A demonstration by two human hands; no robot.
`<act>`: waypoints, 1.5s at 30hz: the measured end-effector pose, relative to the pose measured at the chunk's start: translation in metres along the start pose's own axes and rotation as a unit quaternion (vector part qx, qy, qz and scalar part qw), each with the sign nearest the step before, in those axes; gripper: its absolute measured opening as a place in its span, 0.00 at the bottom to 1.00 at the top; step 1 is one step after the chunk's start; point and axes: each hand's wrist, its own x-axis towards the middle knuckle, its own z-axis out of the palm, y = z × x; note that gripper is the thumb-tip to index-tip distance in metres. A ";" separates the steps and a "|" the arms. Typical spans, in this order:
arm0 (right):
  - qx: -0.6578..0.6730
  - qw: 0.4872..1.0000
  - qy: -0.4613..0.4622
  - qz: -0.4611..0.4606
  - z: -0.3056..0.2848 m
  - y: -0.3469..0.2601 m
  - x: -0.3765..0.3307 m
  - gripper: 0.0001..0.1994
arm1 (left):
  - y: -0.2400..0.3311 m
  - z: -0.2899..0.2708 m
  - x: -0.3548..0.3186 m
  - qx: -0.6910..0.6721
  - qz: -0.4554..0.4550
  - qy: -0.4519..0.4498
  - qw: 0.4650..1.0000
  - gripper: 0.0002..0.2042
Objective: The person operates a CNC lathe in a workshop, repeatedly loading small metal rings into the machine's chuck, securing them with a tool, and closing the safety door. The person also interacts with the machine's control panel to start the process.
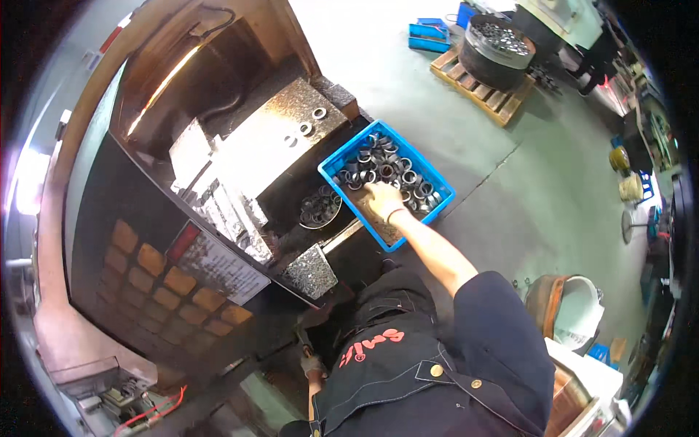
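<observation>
My right hand reaches down into a blue plastic bin, palm down with its fingers bent together. Its fingertips are at the edge of a heap of dark metal rings; what they grip, if anything, is hidden. Low beside the machine, my left hand appears gloved and is closed round a slim, dark, handle-like thing, whose kind I cannot make out. Several rings, among them a bright one, lie on the machine's wet metal ledge.
A round container of rings or shavings sits between bin and machine. The machine's dark door panel stands at left. Far off, a drum of metal parts rests on a wooden pallet. Another barrel stands at right.
</observation>
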 end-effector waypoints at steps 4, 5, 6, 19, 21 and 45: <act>-0.055 0.996 -0.053 0.043 0.041 0.035 0.036 0.16 | 0.015 0.002 -0.042 -0.116 0.003 0.246 0.962 0.21; -0.065 0.997 -0.024 0.041 0.044 0.034 0.043 0.11 | 0.020 0.003 -0.050 -0.241 -0.060 0.262 0.933 0.21; -0.045 0.999 0.013 0.016 0.037 0.031 0.045 0.07 | 0.017 0.013 -0.048 -0.320 -0.095 0.260 0.906 0.23; 0.786 0.522 -0.154 0.292 0.002 0.022 -0.012 0.11 | -0.018 0.067 -0.019 -0.656 -0.159 0.187 0.714 0.24; 0.817 0.511 -0.157 0.215 0.005 0.023 -0.027 0.12 | -0.030 0.049 -0.011 -0.610 -0.174 0.161 0.756 0.23; 0.597 0.773 0.196 0.093 -0.006 -0.280 -0.167 0.29 | -0.231 0.199 0.025 -0.633 -0.154 0.101 0.752 0.16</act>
